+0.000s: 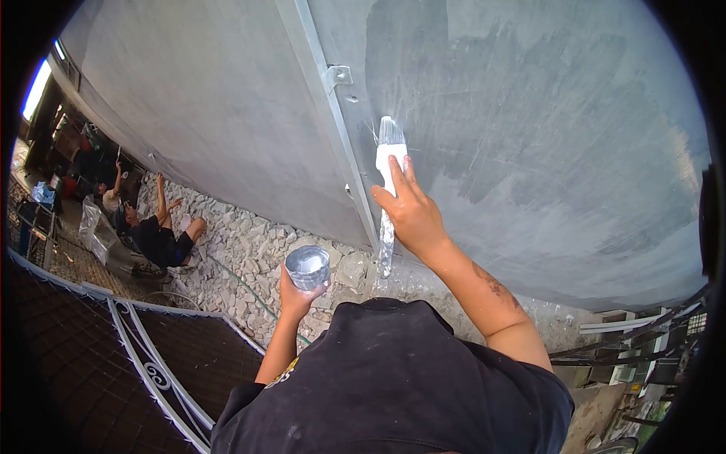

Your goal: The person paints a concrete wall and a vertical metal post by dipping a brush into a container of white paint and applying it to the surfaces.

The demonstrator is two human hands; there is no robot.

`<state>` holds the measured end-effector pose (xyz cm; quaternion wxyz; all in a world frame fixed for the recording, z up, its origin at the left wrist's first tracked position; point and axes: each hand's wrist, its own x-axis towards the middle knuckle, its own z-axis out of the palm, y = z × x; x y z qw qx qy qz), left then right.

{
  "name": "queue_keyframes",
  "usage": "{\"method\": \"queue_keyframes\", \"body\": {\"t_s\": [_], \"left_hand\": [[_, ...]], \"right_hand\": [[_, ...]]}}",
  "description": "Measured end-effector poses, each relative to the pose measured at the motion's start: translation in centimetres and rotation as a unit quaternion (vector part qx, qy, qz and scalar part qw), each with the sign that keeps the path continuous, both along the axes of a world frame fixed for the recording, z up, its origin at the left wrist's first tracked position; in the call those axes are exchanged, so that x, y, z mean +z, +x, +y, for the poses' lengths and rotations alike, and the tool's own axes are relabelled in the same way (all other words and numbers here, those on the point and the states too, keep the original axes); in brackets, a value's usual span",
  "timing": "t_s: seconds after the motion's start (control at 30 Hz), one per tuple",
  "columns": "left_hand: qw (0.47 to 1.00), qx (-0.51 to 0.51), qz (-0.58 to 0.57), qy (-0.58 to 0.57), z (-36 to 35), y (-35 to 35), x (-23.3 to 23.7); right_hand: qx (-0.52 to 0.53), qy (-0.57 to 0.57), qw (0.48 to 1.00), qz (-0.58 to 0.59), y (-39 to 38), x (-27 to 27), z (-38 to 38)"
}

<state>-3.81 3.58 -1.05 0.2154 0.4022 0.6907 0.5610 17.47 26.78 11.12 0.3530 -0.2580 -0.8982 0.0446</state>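
Note:
My right hand (414, 217) is closed around a paintbrush (389, 155) with a white ferrule and a paint-smeared handle. Its bristles point up and touch, or nearly touch, the grey wall (522, 121), just right of a vertical metal strip (325, 98). Darker, wet-looking patches and streaks show on the wall around the brush. Lower down, my left hand (297, 295) grips a small round paint-stained tub (308, 278) from below and the side. Whitish-grey paint is visible inside the tub.
Broken stones (234, 234) cover the ground along the wall, with a green hose (249, 291) across them. A person in black (159, 240) sits at the left, another person behind. A metal gate with scrollwork (155, 374) stands lower left. A bracket (339, 76) sticks out from the strip.

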Motion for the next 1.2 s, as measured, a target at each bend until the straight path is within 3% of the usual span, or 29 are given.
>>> {"method": "queue_keyframes", "body": {"t_s": [0.07, 0.1, 0.17, 0.23, 0.3, 0.37, 0.43, 0.5, 0.57, 0.7, 0.73, 0.8, 0.83, 0.9, 1.0, 1.1, 1.2], "left_hand": [[1.000, -0.024, 0.011, 0.009, 0.2, -1.4, -0.4], [1.000, -0.030, -0.001, 0.003, 0.0, -2.2, -1.1], [0.999, -0.042, -0.015, 0.000, -0.4, -3.3, -1.5], [0.999, -0.043, -0.029, 0.009, -0.8, -3.9, -0.8], [0.998, -0.057, -0.033, 0.011, -1.2, -5.2, -1.1], [0.997, -0.069, -0.035, 0.001, -2.8, -6.2, -1.3], [0.995, -0.095, -0.042, -0.006, -3.5, -7.2, -0.9], [0.994, -0.107, -0.018, -0.013, -4.4, -8.4, -0.7], [0.994, -0.104, -0.037, -0.012, -5.1, -9.3, -0.4], [0.992, -0.115, -0.046, 0.005, -5.9, -11.4, 0.6], [0.992, -0.117, -0.040, -0.002, -6.2, -11.9, 1.0], [0.992, -0.121, -0.038, -0.016, -6.8, -12.8, 1.1], [0.992, -0.121, -0.043, -0.015, -6.7, -13.3, 0.6], [0.992, -0.109, -0.060, -0.007, -6.7, -13.7, -0.9], [0.994, -0.086, -0.070, 0.001, -7.1, -12.9, -1.5], [0.996, -0.063, -0.066, 0.009, -8.1, -12.1, -1.6], [0.994, -0.060, -0.095, -0.019, -10.1, -12.0, -1.6]], "right_hand": [[-0.004, 0.112, 0.992, 0.055, -0.5, -0.2, -0.4], [-0.012, 0.115, 0.992, 0.054, -0.8, -1.9, -0.3], [-0.054, 0.151, 0.987, 0.007, -1.2, -9.0, 1.2], [-0.076, 0.081, 0.990, -0.082, -1.0, -16.6, 1.8], [-0.084, -0.057, 0.976, -0.193, -1.1, -21.7, 0.1], [-0.083, -0.125, 0.963, -0.223, -1.6, -25.5, -2.1], [-0.084, -0.186, 0.948, -0.245, -2.7, -26.0, -3.2], [-0.088, -0.241, 0.939, -0.228, -3.6, -25.6, -3.0], [-0.108, -0.214, 0.958, -0.159, -3.6, -22.7, -1.5], [-0.152, -0.047, 0.987, 0.003, -2.7, -7.9, -1.0], [-0.155, -0.047, 0.987, -0.003, -2.4, -5.2, -1.6], [-0.138, 0.088, 0.982, 0.092, -2.0, -1.9, -2.6], [-0.137, 0.089, 0.983, 0.087, -2.1, -2.3, -2.5], [-0.120, 0.168, 0.974, 0.091, -2.2, -4.8, -1.8], [-0.150, 0.025, 0.987, -0.044, -2.3, -15.7, -0.8], [-0.131, -0.173, 0.955, -0.204, -1.9, -26.1, -2.0], [-0.122, -0.246, 0.934, -0.228, -2.7, -29.8, -4.2]]}}
